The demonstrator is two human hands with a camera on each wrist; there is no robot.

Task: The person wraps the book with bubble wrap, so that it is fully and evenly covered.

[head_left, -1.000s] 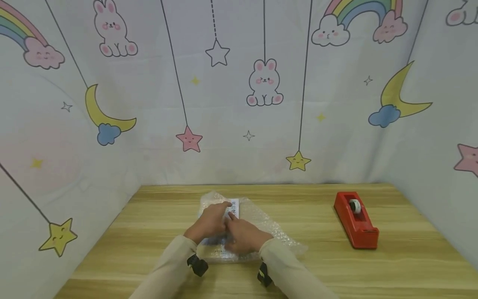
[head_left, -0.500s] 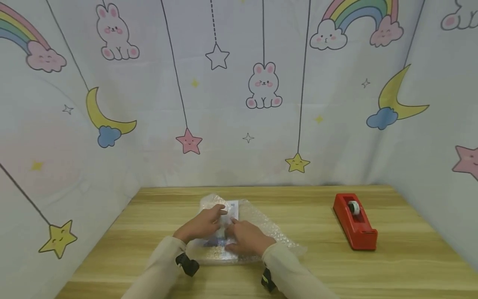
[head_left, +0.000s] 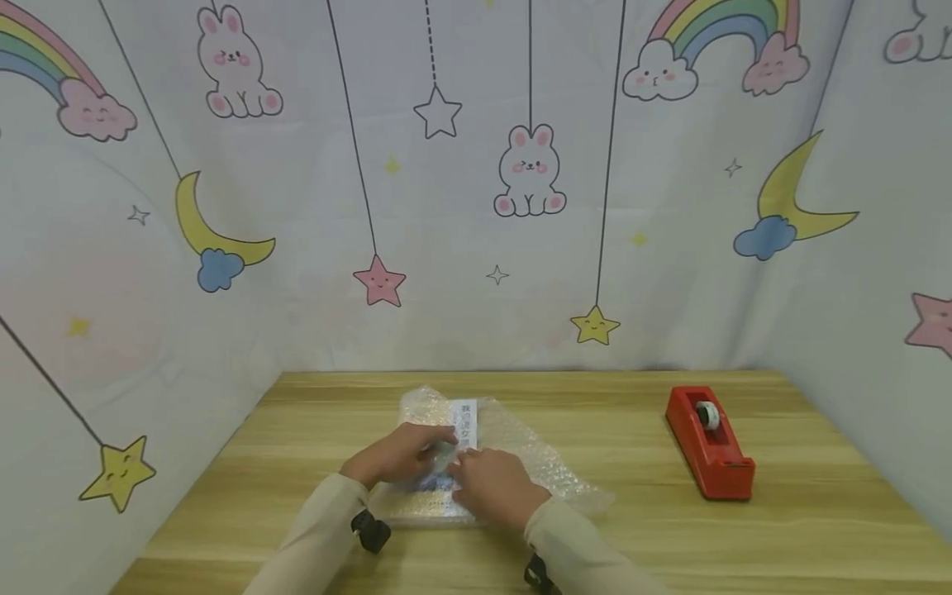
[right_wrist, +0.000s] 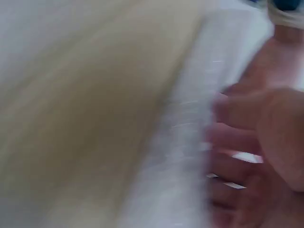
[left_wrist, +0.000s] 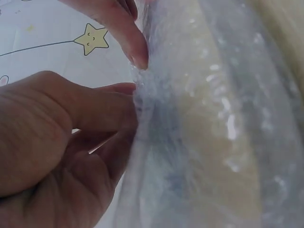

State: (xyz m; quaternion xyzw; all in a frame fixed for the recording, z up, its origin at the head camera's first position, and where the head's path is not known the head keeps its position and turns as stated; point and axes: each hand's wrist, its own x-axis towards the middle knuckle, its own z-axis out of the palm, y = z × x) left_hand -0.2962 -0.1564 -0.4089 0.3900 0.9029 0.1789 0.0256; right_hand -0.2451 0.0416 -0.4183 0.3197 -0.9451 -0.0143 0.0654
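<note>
Bubble wrap under both hands: my left hand [head_left: 402, 453] and my right hand [head_left: 498, 487] work side by side over a flat, rectangular white-and-blue printed item with dark lettering [head_left: 466, 411], partly sheathed in clear, crinkled bubble wrap [head_left: 531, 454], on a pale wood-grain tabletop [head_left: 632, 438]. The printed item lies flat directly beneath my fingers; its lettered white strip shows just beyond my fingertips, and its lower part shows blue and white beside my right hand. In the left wrist view, my left thumb and fingers pinch the near edge of the wrap, with the sheet spreading away from their tips. My right fingertips and thumb meet another stretch of wrap edge, but blur in the right wrist view means I cannot tell whether they clamp it or only press it. A loose, tapering flap of the wrap reaches out past my right hand across the wood. Each cream sleeve [head_left: 312, 533] has a small black device [head_left: 370, 530] at the wrist. Well apart to the right stands a red tape dispenser [head_left: 710, 446] loaded with a white roll of tape [head_left: 707, 416]. Behind, a white fabric backdrop [head_left: 446, 223] carries printed rabbits, stars, moons and rainbows.
</note>
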